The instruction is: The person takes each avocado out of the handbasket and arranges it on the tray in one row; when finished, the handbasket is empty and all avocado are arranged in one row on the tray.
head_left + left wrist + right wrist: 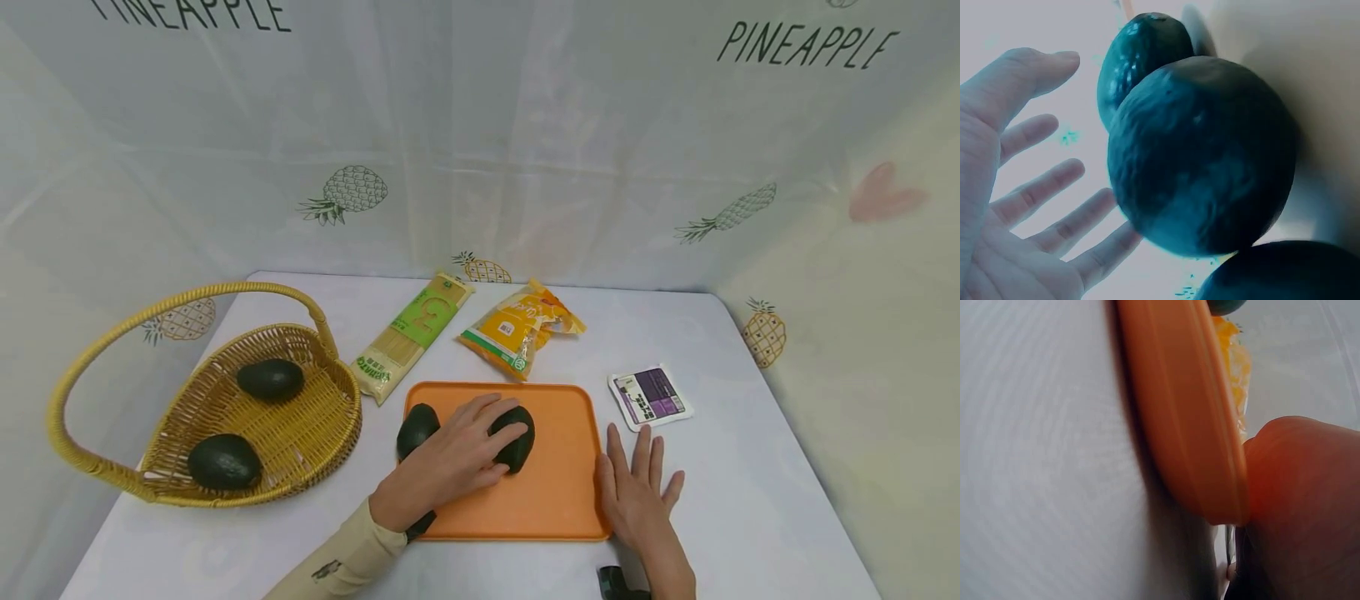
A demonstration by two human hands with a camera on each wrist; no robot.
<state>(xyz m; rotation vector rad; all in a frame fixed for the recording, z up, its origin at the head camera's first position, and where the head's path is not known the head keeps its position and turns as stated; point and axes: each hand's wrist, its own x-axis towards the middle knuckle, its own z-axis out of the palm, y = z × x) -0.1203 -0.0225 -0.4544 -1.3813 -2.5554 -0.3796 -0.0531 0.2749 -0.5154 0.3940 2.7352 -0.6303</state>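
Observation:
An orange tray (555, 508) lies on the white table with dark green avocados on its left part. My left hand (465, 450) reaches over it, fingers spread beside an avocado (517, 442) near the tray's middle. Another avocado (417, 429) sits at the left rim, and a third (422, 525) is partly hidden under my wrist. In the left wrist view the fingers are fairly straight, with a large avocado (1204, 156) in front of some fingertips; whether they touch is unclear. My right hand (637, 492) lies with fingers extended against the tray's right rim.
A yellow wicker basket (330, 417) with a tall handle holds two avocados on the left. Behind the tray lie a noodle pack (412, 337) and an orange-yellow bag (517, 329). A purple-and-white packet (651, 397) lies beyond my right hand.

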